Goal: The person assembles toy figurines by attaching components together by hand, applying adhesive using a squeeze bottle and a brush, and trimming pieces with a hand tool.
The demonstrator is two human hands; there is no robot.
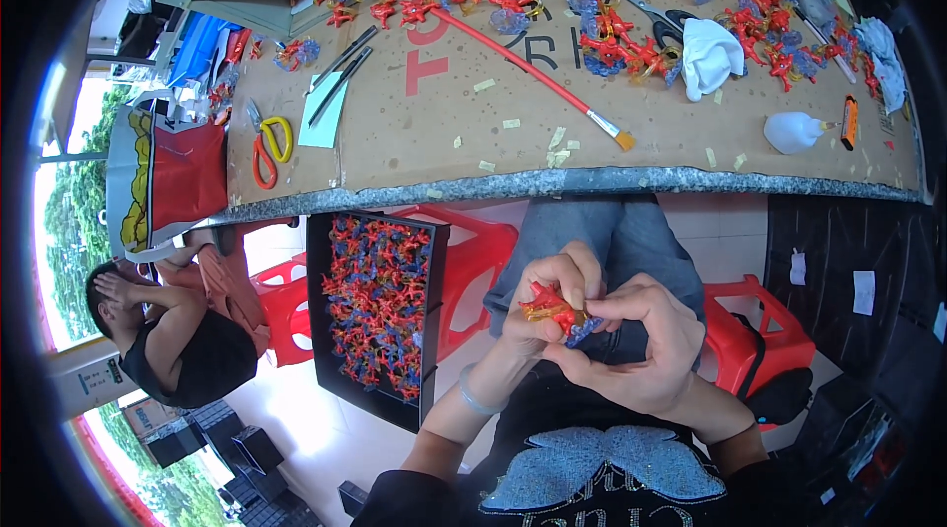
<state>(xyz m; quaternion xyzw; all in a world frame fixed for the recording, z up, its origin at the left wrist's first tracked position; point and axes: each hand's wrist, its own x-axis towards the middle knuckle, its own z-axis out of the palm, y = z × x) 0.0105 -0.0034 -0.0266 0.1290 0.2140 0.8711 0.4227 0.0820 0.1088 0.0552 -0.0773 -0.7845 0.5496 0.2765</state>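
Note:
Over my lap, both hands meet around one small plastic figurine (554,306), red with amber and clear blue parts. My left hand (552,285) grips its red and amber end between thumb and fingers. From the other side, my right hand (641,335) pinches near the blue end; the exact contact is partly hidden by the fingers. On the table above lie many similar figurines (513,4) in red, amber and blue. Left of my lap, a black crate (430,330) is filled with more of them.
On the cardboard-covered table (414,147) lie a red paintbrush (533,71), pliers (264,147), scissors (651,14), a white cloth (710,56), a small squeeze bottle (792,132) and an orange cutter (849,123). Red stools (755,330) flank me. Another person (187,330) sits at the left.

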